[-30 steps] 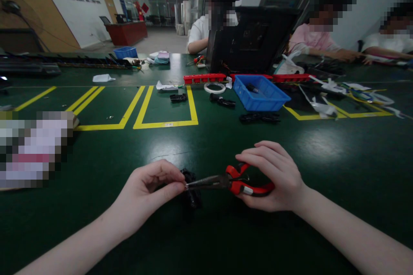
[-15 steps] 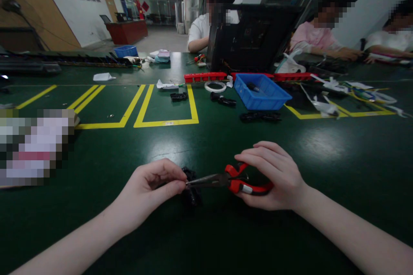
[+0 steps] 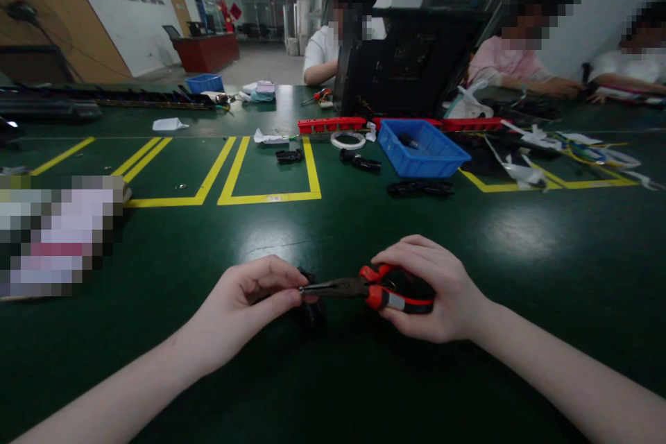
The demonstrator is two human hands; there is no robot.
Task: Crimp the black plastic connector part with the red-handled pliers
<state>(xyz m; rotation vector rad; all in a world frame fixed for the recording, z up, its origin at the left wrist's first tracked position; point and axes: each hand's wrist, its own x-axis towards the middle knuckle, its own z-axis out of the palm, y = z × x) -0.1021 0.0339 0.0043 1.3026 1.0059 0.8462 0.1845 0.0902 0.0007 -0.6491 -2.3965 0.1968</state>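
My right hand (image 3: pixel 429 288) is closed round the red handles of long-nose pliers (image 3: pixel 340 288), whose jaws point left. The jaw tips meet the fingertips of my left hand (image 3: pixel 260 295), which are pinched together. Whatever lies between those fingertips is too small to make out. Just behind and below the plier tips, a black part (image 3: pixel 312 312) rests on the green table (image 3: pixel 333 388), partly hidden by the fingers and the jaws.
Beyond my hands are a blue bin (image 3: pixel 424 152), black parts (image 3: pixel 420 188), a white tape roll (image 3: pixel 348 141) and red strips (image 3: pixel 331 125). A large black case (image 3: pixel 406 62) stands behind. A blurred object (image 3: pixel 62 236) lies left. Several people sit across the table.
The pliers' handles have been squeezed closer together and the jaws look more closed. My right hand has shifted slightly left; the plier tips sit a little higher at my left fingertips.
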